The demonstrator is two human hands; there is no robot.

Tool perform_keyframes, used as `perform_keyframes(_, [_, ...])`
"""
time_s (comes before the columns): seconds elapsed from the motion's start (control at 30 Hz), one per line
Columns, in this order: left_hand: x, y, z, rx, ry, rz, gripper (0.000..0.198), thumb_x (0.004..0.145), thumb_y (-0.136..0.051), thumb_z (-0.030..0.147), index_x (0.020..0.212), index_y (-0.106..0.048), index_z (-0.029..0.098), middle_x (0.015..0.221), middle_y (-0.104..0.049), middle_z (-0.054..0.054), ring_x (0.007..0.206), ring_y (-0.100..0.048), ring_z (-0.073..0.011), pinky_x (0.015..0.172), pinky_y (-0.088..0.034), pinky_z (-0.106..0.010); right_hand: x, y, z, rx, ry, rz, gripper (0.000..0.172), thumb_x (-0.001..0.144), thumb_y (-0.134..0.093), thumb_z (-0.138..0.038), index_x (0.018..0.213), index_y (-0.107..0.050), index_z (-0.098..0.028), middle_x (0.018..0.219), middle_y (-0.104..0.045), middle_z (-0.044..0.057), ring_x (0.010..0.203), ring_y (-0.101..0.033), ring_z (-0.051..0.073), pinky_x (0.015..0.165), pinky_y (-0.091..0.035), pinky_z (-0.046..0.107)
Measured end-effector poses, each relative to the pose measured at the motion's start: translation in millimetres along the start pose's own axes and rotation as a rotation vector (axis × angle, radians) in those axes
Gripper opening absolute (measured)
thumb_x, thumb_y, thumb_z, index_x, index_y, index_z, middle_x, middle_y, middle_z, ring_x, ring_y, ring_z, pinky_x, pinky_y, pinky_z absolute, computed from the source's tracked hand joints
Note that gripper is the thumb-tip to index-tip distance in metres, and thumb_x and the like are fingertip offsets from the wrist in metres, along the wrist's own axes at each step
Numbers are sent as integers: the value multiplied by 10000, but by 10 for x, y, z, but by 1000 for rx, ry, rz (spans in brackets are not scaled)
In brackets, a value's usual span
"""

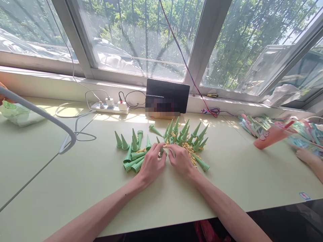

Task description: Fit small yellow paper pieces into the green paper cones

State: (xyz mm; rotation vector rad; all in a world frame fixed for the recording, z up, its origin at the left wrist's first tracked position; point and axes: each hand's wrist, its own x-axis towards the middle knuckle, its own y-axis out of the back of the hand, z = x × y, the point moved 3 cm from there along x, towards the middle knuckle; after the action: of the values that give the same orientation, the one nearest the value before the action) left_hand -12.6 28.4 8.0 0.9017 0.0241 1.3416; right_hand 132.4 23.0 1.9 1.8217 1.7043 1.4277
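Observation:
My left hand (152, 163) is closed around a green plastic spike (161, 152), mostly hidden by the fingers. Against its upper part, my right hand (181, 160) pinches a small yellow piece (165, 146). The fingertips of both hands nearly meet there. Left of my left hand, several hollow green spikes (128, 155) stand or lie on their sides. Beyond my right hand, more spikes (185, 136) stand point up, some with yellow pieces on them. A heap of loose yellow pieces (188, 148) lies beside that hand, with a fallen spike (203, 164) at its edge.
A dark-screened tablet (168, 95) leans by the window behind the spikes. Left of it lies a power strip (111, 108) with cables. A grey curved tube (50, 116) crosses the left side. At right are a pink cup (271, 136), wrapped packets and another person's hand (306, 156).

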Motion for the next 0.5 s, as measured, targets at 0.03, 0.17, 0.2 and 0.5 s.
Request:
perform_keyframes(0.03, [4,4,-4,-17,11,10,293,916,-484,166,1195,-545,232,1050,-598,-34,810,-612,-140,710,-559,-281,0,-6,4,3,0,-11,268,923,-466,-124,1105,-653,-186,1109,-721,65,988,-684,199,857,-507,288])
perform_keyframes(0.17, [20,17,-15,-64,27,35,284,912,-502,182,1189,-550,228,1043,-603,-31,793,-603,-122,663,-570,-249,1,-17,11,-5,-12,-52,271,919,-481,-134,1123,-652,-187,1118,-720,68,1006,-682,207,869,-504,295])
perform_keyframes(0.2, [24,18,-17,-71,28,39,285,914,-505,187,1192,-549,227,1043,-603,-33,805,-604,-124,657,-572,-246,0,-16,8,-9,-15,-63,273,918,-483,-133,1125,-651,-189,1120,-719,67,999,-683,208,856,-504,292])
perform_keyframes(0.5, [20,12,-17,-106,60,30,338,897,-570,264,1231,-525,236,1068,-577,-42,817,-590,-128,593,-573,-223,-1,-6,-20,-22,-33,-137,247,918,-477,-120,1076,-641,-216,1077,-708,54,920,-672,196,753,-466,259])
